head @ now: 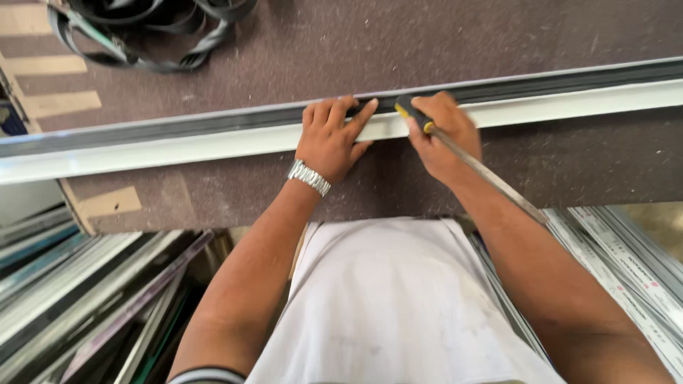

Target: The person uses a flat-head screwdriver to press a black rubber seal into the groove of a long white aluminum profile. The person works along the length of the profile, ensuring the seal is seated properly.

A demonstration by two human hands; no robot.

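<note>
Pressing the white frame profile (213, 146) flat on the surface (427, 35), left hand (329, 139) spreads released fingers to steady it; right hand (440, 131), beside on the profile, clenches a screwdriver (477, 167) in its groove.

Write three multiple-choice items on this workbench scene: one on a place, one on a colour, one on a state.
1. Where does the coil of black rubber strip lie?
A. On the bench's far left
B. Under the bench
C. In the left hand

2. What colour is the wristwatch?
A. Gold
B. Silver
C. Black

3. What is the right hand doing?
A. Resting open on the bench
B. Gripping a yellow-and-black-handled tool
C. Hanging off the edge

Key: 1 A, the coil sits at the top left of the brown workbench. 2 B, the metal band shines silver. 3 B, its fingers close round the tool at the long white frame profile, which the left hand presses.
</note>
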